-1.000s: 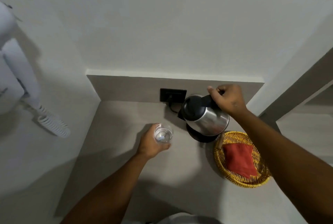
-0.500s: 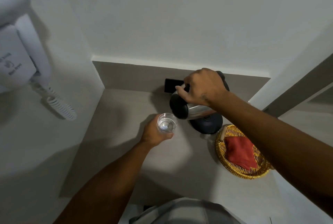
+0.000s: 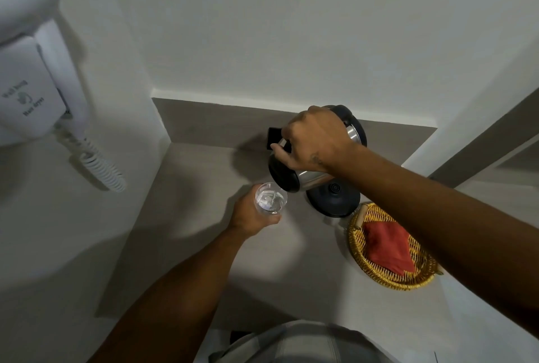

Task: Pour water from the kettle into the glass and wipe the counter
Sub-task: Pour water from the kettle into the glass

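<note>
Steel kettle (image 3: 303,179) tipped in our R hand (image 3: 313,141), fingers wrapped on its handle, spout over glass (image 3: 270,198); L hand (image 3: 250,215) fingers grip glass above counter (image 3: 204,187).

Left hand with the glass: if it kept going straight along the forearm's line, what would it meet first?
Probably the tilted kettle, whose spout end hangs just beyond the glass held by the left hand. Depth is unclear; it could pass underneath towards the black base.
</note>
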`<state>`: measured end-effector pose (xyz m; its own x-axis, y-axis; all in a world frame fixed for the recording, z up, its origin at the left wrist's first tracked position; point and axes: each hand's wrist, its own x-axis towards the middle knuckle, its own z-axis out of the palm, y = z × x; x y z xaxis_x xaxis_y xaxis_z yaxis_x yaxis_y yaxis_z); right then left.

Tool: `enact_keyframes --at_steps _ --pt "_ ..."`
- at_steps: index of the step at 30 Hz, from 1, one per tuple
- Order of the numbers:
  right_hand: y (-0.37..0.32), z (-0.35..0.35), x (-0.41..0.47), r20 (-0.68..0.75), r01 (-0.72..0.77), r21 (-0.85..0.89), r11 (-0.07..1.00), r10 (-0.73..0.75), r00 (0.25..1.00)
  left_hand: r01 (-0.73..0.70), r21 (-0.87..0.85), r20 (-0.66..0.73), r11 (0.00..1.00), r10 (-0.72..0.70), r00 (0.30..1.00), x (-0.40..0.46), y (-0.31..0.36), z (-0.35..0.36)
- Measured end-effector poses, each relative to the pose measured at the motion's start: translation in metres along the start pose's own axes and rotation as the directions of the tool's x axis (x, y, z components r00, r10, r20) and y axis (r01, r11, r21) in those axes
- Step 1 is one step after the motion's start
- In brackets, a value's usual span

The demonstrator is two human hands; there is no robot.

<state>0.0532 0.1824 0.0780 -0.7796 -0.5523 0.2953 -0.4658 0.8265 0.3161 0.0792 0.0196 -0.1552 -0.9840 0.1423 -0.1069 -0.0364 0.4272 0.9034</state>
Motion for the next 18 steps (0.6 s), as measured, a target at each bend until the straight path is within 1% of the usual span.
enact_keyframes --at_steps 6,10,18 --pt "0.0017 -0.0008 0.0021 0.023 0.016 -0.006 1.000 -0.015 1.000 -0.003 -0.001 -0.001 1.000 0.003 1.000 -0.0006 0.0020 -0.0015" --pt "0.0038 -0.0023 0.0037 0.016 0.006 -0.007 1.000 -0.006 1.000 -0.014 0.031 0.001 0.999 0.014 1.000 -0.0004 0.0029 -0.0016" --pt "0.0080 -0.0051 0.0052 0.010 0.004 0.007 1.000 -0.005 1.000 0.009 0.029 0.006 1.000 -0.009 1.000 0.0005 0.0009 0.0004"
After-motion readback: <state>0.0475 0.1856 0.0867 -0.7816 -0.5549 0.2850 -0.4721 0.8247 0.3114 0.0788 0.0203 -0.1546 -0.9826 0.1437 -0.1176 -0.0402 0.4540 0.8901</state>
